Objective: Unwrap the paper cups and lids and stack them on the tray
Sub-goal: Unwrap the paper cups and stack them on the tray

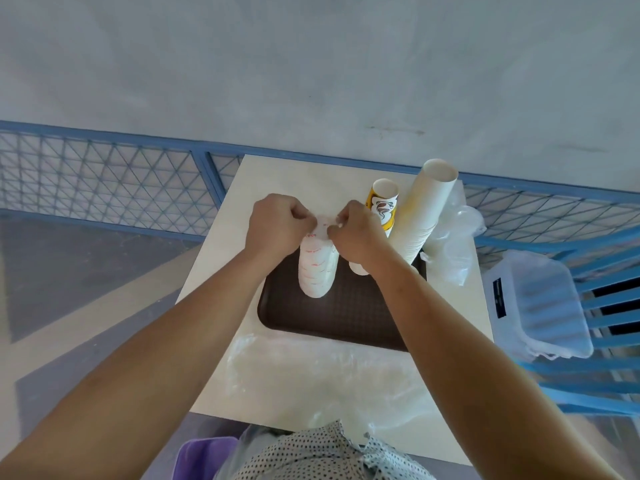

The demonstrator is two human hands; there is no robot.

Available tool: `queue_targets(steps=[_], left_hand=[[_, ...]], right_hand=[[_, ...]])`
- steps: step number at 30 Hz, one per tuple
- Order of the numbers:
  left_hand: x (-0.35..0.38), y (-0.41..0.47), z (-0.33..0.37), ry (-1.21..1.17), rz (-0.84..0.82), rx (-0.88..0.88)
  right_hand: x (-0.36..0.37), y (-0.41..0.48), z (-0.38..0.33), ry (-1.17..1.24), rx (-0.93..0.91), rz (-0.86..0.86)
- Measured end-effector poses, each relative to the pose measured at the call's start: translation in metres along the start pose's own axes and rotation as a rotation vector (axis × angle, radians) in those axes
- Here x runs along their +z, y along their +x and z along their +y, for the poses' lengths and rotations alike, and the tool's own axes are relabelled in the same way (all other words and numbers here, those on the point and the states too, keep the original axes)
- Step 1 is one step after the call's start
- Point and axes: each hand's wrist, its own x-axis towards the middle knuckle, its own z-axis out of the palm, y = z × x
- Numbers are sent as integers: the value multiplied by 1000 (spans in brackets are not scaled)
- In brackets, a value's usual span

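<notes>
A dark brown tray (346,320) lies on a small white table (221,306). On its left stands a wrapped stack (317,268) in clear plastic with red print. My left hand (277,225) and my right hand (356,233) both pinch the plastic at the top of this stack, fingers curled. Behind my right hand stands a stack of yellow printed paper cups (382,202). A taller stack of plain white cups (426,209) leans at the tray's far right. A white cup base (358,268) shows under my right wrist.
Crumpled clear plastic wrap (453,244) lies right of the tray, and more clear wrap (311,375) covers the table's near part. A clear plastic bin (540,306) sits on a blue slatted chair (609,344) at the right. A blue mesh fence (104,181) runs behind.
</notes>
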Motion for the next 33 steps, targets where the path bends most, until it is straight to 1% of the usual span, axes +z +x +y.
queue_targets(steps=[6, 8, 11, 14, 17, 20, 22, 24, 29, 31, 33], left_hand=[[-1, -4, 12, 73, 17, 123], [-4, -4, 15, 89, 30, 133], [-9, -4, 16, 104, 31, 115], [-9, -6, 17, 115, 11, 97], [-6, -9, 19, 93, -31, 81], [-3, -13, 18, 14, -93, 76], [-1, -14, 17, -7, -90, 76], [0, -15, 16, -14, -62, 76], [-2, -22, 16, -23, -15, 111], [-4, -22, 16, -93, -1, 94], [-8, -22, 16, -197, -17, 35]], right_hand=[[-10, 2, -4, -207, -237, 18], [-13, 2, -6, -251, -300, 23], [-20, 1, -7, -250, -340, 41], [-22, -3, -3, -166, -318, 48], [-22, -10, 7, -39, -242, 15], [-17, -14, 18, -69, -185, -57], [-11, -15, 23, -57, -203, -62], [-5, -12, 28, -57, -266, 12], [3, -3, 32, -90, -410, 273], [4, -3, 32, -89, -460, 318], [5, -1, 32, -76, -513, 331]])
